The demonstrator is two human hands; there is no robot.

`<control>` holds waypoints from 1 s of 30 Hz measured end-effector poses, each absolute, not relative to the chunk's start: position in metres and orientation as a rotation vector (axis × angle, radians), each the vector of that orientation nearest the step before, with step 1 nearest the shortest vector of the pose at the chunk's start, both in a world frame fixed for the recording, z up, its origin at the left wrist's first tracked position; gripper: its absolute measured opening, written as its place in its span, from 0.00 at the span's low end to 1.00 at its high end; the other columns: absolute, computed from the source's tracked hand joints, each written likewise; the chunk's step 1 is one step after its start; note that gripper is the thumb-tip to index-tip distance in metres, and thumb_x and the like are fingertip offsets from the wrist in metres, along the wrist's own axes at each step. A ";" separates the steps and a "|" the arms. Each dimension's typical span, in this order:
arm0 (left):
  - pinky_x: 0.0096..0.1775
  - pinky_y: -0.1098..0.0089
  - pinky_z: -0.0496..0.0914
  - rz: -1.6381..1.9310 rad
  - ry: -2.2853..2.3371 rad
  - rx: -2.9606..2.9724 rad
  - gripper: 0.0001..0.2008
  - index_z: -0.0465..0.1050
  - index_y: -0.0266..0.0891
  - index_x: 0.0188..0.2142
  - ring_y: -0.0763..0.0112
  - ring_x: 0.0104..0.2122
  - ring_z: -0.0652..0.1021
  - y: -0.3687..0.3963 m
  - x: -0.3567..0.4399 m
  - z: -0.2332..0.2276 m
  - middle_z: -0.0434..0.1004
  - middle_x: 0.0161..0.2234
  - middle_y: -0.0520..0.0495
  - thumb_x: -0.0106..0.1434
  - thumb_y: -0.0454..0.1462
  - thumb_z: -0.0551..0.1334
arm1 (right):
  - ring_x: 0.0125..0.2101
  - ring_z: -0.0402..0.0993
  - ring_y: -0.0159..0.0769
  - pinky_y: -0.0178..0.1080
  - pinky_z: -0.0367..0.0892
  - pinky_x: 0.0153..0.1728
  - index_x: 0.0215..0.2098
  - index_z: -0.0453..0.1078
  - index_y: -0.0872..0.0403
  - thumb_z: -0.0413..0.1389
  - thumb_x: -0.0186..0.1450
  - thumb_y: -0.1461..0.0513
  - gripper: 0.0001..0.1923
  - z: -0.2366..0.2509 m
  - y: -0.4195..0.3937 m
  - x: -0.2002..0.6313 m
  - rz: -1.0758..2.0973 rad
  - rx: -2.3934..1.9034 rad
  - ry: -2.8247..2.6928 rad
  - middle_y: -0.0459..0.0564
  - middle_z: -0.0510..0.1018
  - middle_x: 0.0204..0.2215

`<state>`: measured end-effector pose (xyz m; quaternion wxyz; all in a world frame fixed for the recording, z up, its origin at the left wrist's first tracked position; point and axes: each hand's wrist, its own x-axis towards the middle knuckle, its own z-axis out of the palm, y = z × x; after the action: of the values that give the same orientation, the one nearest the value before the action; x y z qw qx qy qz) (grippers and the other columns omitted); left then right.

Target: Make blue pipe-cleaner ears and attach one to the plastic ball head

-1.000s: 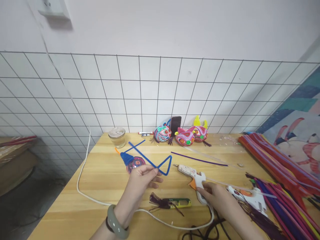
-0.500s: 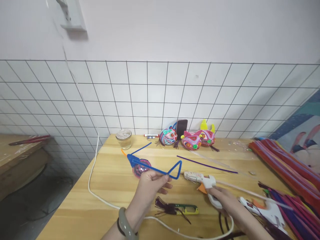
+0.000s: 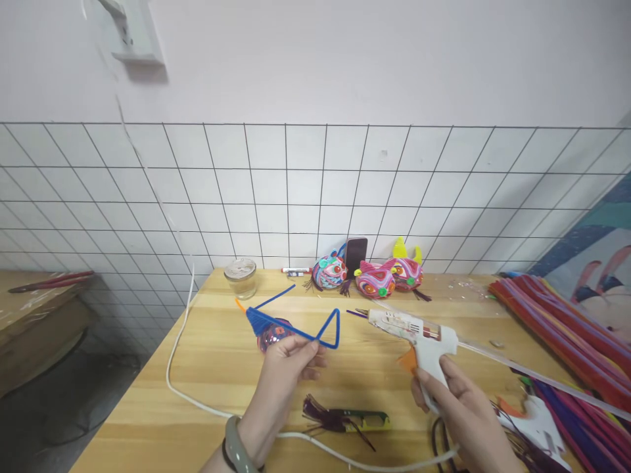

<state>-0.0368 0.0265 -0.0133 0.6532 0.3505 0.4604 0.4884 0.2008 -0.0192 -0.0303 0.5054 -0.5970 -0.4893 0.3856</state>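
Between the thumb and fingers of my left hand (image 3: 290, 364) is a blue pipe cleaner (image 3: 328, 325), its right end bent into a triangle. Its left part joins a filled blue patch with an orange tip. Behind it on the table lies a round, shiny pink-purple piece (image 3: 275, 334), partly covered. My right hand (image 3: 456, 401) grips the handle of a white hot glue gun (image 3: 411, 332) with an orange trigger. The nozzle points left, toward the triangle but apart from it. A clear glue stick (image 3: 522, 368) sticks out of the gun's back.
Yellow-green thread snips (image 3: 367, 420) and dark tassel threads lie in front. Decorated fish-like crafts (image 3: 375, 279), a phone (image 3: 355, 256) and a glass jar (image 3: 241, 279) stand near the wall. Pipe cleaner bundles (image 3: 566, 328) and another glue gun (image 3: 537, 424) lie right. A white cord (image 3: 180, 391) crosses the table.
My right hand has lifted the glue gun off the table and turned it more sideways to the view. My left hand has shifted slightly left with the blue pipe cleaner.
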 end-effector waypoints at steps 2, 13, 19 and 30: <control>0.25 0.75 0.68 1.110 1.034 0.780 0.10 0.73 0.33 0.26 0.71 0.26 0.77 0.026 -0.037 -0.012 0.78 0.28 0.43 0.48 0.40 0.66 | 0.18 0.60 0.32 0.33 0.57 0.23 0.25 0.59 0.51 0.51 0.60 0.52 0.13 -0.032 -0.017 0.201 1.010 -1.447 -1.187 0.40 0.67 0.14; 0.24 0.75 0.68 1.101 0.979 0.789 0.09 0.71 0.33 0.26 0.70 0.26 0.77 0.021 -0.034 -0.011 0.77 0.27 0.45 0.50 0.38 0.65 | 0.14 0.67 0.34 0.32 0.55 0.14 0.22 0.57 0.51 0.45 0.59 0.46 0.18 -0.080 0.007 0.211 1.173 -1.860 -1.351 0.42 0.68 0.13; 0.23 0.74 0.68 1.088 1.003 0.867 0.10 0.69 0.34 0.25 0.68 0.25 0.77 0.018 -0.031 -0.009 0.77 0.26 0.44 0.50 0.39 0.65 | 0.26 0.73 0.46 0.41 0.63 0.27 0.26 0.69 0.51 0.46 0.60 0.50 0.17 -0.066 0.000 0.219 0.238 -2.102 -1.824 0.52 0.75 0.21; 0.24 0.74 0.67 0.821 1.123 1.244 0.06 0.68 0.35 0.24 0.68 0.25 0.76 -0.001 -0.015 -0.001 0.75 0.22 0.47 0.53 0.37 0.59 | 0.37 0.69 0.40 0.40 0.64 0.36 0.38 0.70 0.52 0.56 0.59 0.59 0.09 0.029 -0.003 0.146 0.278 -1.166 -2.113 0.53 0.74 0.35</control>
<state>-0.0150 -0.0013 -0.0012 0.5952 0.5357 0.4836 0.3533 0.1462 -0.0026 0.0293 0.3487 -0.4497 -0.8153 0.1073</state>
